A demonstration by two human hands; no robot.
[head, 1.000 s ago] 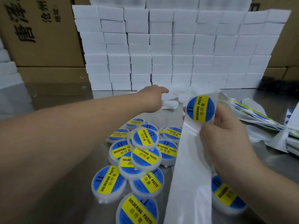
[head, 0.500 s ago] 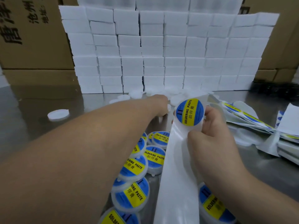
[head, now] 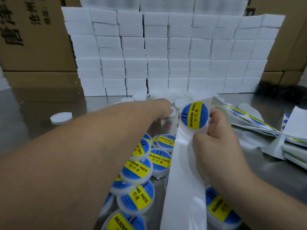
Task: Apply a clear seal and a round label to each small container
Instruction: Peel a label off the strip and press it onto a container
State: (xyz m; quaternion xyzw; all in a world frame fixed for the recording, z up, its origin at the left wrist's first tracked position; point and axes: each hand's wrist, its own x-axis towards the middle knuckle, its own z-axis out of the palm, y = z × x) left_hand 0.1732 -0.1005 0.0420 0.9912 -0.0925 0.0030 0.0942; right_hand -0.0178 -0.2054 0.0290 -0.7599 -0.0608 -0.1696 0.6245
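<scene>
My left hand [head: 163, 107] reaches far forward, its fingers curled down over a plain white container [head: 172, 112] at the edge of a cluster of unlabelled white containers [head: 182, 98]. My right hand [head: 216, 138] pinches a white backing strip [head: 182, 171] that hangs toward me. A round blue-and-yellow "Soldering Paste" label [head: 194, 115] sits at the strip's top, partly peeled over the bend. Several labelled containers [head: 137, 168] lie heaped under my left forearm, and one more [head: 219, 208] lies under my right wrist.
A wall of stacked white boxes [head: 166, 55] stands behind the containers, with cardboard cartons [head: 33, 39] around it. One white container [head: 61, 117] sits alone at left. More label strips [head: 257, 123] lie fanned out at right, beside a black object [head: 282, 92].
My left hand has come down from hovering onto the white containers and stayed there. My right hand still holds the strip with the label at its top.
</scene>
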